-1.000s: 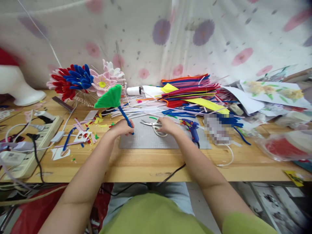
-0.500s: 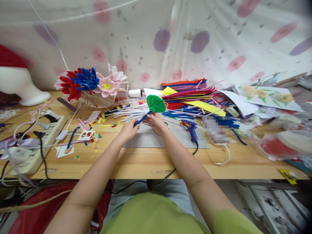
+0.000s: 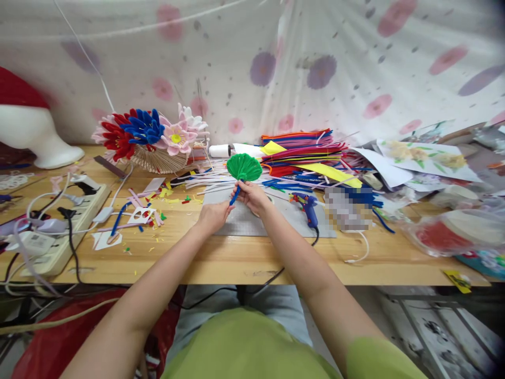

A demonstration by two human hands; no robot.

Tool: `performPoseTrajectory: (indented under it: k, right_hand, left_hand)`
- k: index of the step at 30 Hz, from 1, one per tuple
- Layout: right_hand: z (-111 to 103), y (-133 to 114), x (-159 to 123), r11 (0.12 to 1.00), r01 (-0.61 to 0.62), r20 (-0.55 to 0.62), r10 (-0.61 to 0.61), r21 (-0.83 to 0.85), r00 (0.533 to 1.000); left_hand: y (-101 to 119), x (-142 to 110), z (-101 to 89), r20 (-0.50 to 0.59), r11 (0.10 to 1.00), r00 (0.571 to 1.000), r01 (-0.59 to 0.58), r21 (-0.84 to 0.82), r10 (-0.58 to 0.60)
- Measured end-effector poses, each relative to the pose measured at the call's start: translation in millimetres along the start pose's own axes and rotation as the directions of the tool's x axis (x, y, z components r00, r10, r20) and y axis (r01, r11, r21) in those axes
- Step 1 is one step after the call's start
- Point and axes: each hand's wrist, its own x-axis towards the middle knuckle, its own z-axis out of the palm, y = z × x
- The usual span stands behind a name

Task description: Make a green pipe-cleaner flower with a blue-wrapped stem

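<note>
A green fan-shaped pipe cleaner leaf point(image 3: 244, 166) stands upright over the middle of the table, its blue pipe cleaner stem point(image 3: 234, 197) slanting down to the left. My left hand point(image 3: 215, 217) grips the lower end of that stem. Just under the leaf, my right hand point(image 3: 252, 197) is closed around the stem's top. Both hands are above a grey cutting mat point(image 3: 276, 221). To the right of my right hand a blue glue gun point(image 3: 310, 210) rests on the mat. Bundles of coloured pipe cleaners point(image 3: 303, 153) lie behind.
A power strip point(image 3: 84, 218) with tangled cords sits at the left, near a white mannequin head point(image 3: 35, 131). Pipe cleaner flowers point(image 3: 145, 129) stand at the back left. Scraps point(image 3: 145, 213) litter the left side. Papers point(image 3: 426, 158) and a plastic-wrapped roll point(image 3: 457, 234) lie at the right.
The leaf has shifted left and turned to face me more squarely. My left hand has moved slightly right and down, and the stem now stands steeper. Both hands keep hold of it.
</note>
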Motion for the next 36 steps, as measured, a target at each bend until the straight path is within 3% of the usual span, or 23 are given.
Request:
performPoseTrajectory:
  k: [4,10,16,20,28,33,36]
  right_hand:
    - [-3.2,0.2,-3.9,0.998,0.022,0.103,-0.016,-0.051,0.995]
    - [2.6,0.6,-3.2,0.958,0.14,0.092,-0.12,-0.249,0.988]
    - [1.8,-4.1,-5.2,0.949,0.17,0.201,-0.118,-0.265,0.972]
    - [-2.4,-4.6,-4.1,0.954,0.125,0.228,-0.063,-0.272,0.972]
    - [-0.7,-1.4,4.9,0.983,0.033,0.037,-0.027,-0.181,0.999]
    - [-1.0,0.0,-3.7,0.964,0.168,0.211,-0.124,-0.206,0.97]
    - [-7.8,1.8,-7.3,0.925,0.202,0.259,-0.12,-0.321,0.958]
  left_hand:
    - [0.7,1.5,-1.1,0.024,0.99,0.998,0.063,-0.124,-0.061]
    - [22.1,1.8,2.5,-0.02,0.906,0.983,0.159,-0.391,-0.181]
    - [19.7,3.4,2.3,-0.052,0.981,0.998,0.036,-0.19,-0.047]
    - [10.1,6.7,1.8,-0.051,0.992,0.998,-0.032,-0.12,0.026]
    - [5.1,14.4,3.1,-0.012,0.983,0.998,0.063,-0.171,-0.066]
    - [1.5,14.9,4.4,0.021,0.987,0.998,0.062,-0.146,-0.06]
    - [-7.2,15.2,8.0,-0.012,0.969,1.0,0.025,-0.246,-0.028]
